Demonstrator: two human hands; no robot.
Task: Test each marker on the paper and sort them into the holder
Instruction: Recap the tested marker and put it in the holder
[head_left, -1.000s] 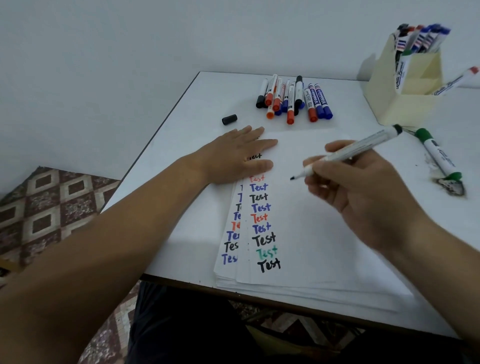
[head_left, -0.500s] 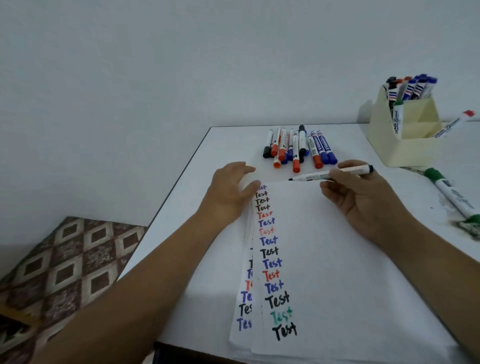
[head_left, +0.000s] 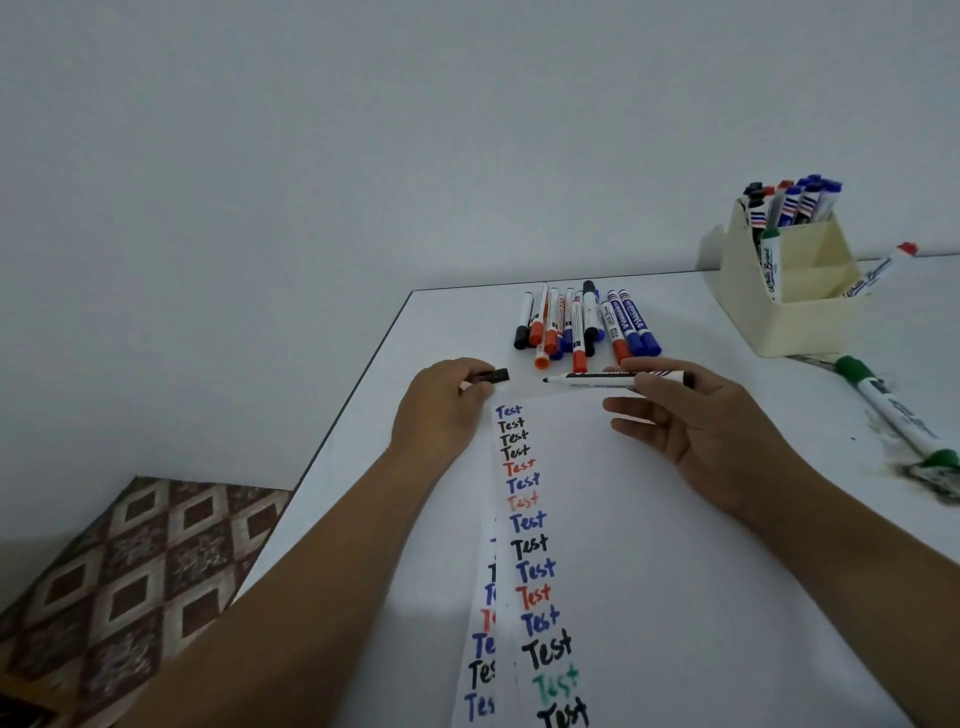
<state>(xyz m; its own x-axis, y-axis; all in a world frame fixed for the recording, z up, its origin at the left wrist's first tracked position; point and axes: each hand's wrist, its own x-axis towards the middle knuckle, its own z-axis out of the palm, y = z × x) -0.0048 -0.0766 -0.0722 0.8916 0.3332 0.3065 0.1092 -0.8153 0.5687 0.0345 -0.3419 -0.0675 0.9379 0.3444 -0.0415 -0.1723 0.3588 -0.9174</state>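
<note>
Both hands have lifted off the paper (head_left: 675, 571): the left hand (head_left: 441, 410) now pinches the black cap (head_left: 493, 375), which earlier lay loose on the table, while the right hand (head_left: 696, 431) holds the uncapped black marker (head_left: 618, 379) level, tip toward the cap, near the holder (head_left: 789, 317).

An uncapped black marker (head_left: 618, 379) lies level at frame centre, tip pointing left toward its black cap (head_left: 491, 376). Above it a row of capped markers (head_left: 584, 325) lies on the worktop. The cream holder (head_left: 795, 306), upper right, stands packed with markers; white paper (head_left: 675, 571) below bears coloured "Test" words.
</note>
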